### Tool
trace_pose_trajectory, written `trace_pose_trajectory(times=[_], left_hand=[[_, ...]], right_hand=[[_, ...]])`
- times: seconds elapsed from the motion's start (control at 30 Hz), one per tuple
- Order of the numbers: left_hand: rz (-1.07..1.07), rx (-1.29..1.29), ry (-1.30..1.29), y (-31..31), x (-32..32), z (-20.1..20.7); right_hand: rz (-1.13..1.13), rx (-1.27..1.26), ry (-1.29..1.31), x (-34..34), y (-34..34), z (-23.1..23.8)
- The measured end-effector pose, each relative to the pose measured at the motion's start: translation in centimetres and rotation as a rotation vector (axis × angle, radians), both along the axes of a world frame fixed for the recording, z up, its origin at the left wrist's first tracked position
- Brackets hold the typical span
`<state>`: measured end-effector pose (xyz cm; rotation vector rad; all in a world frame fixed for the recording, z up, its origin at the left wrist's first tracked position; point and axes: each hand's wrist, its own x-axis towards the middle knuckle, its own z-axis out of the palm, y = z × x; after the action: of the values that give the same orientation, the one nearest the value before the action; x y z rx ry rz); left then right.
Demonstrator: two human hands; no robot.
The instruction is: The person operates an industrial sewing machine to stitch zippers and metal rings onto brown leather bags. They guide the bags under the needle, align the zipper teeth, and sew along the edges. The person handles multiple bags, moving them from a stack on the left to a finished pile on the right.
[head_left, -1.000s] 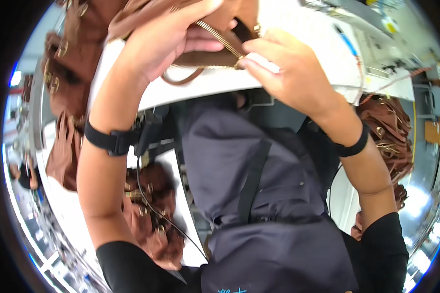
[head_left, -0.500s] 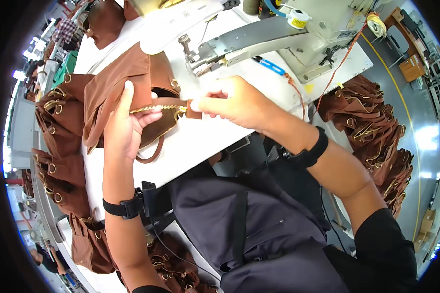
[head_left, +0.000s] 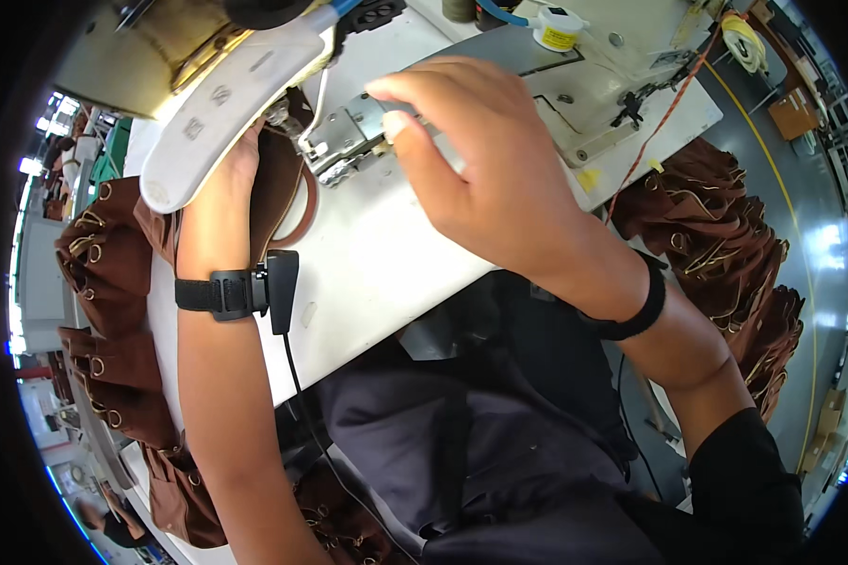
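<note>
1. Placement of the brown bag (head_left: 275, 179) at the sewing machine looked like the step in hand. The bag's visible part lay on the white table (head_left: 377, 250), partly beneath the machine's pale head cover (head_left: 226, 122), with a strap loop (head_left: 312, 200) curving out at its right.

2. The left hand (head_left: 243, 165) was at the bag, its fingers hidden behind the head cover, so I could not tell whether they gripped or merely pressed.

3. The right hand (head_left: 481, 141) hovered over the metal machine arm (head_left: 349, 130), thumb and forefinger wide apart, with nothing visible between them.

4. The next move, I judged, called for the right hand to reach the bag's edge, so that 2 hands could guide it squarely without fingers straying near the stitching point.

5. The head cover blocked sight of that edge, and the metal arm stood between the right hand and the bag. I could not tell whether bag and arm touched.

6. Around these were a small white bottle (head_left: 558, 30), an orange-red cord (head_left: 658, 115), 1 row of brown bags (head_left: 108, 254) at the left and 1 brown heap (head_left: 711, 226) at the right. A black cable (head_left: 303, 400) trailed from the left wristband (head_left: 226, 295).
</note>
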<state>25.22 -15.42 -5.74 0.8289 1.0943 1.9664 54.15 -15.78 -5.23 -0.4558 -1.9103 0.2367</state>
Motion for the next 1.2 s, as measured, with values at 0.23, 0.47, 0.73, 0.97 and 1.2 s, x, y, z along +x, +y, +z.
trace_pose_trajectory(times=[0.23, 0.47, 0.73, 0.97, 1.2], left_hand=[[-0.029, -0.043, 0.051, -2.0, 6.3, 2.7], [-0.031, -0.025, 0.073, -3.8, 8.0, 2.5], [0.061, -0.036, -0.073, -4.5, 8.4, 1.7], [0.097, -0.122, -0.047, -5.4, 10.7, 1.2], [0.113, -0.221, -0.063, -5.6, 11.9, 2.0]], right_hand=[[-0.101, 0.158, -0.117, -2.3, 0.2, -1.1], [-0.166, 0.267, -0.305, -3.5, 1.7, -0.9], [-0.156, 0.372, -0.383, -2.8, 1.7, 0.0], [-0.081, 0.396, -0.407, -2.2, 2.4, 0.2], [-0.171, 0.360, -0.383, -4.1, 3.6, -0.2]])
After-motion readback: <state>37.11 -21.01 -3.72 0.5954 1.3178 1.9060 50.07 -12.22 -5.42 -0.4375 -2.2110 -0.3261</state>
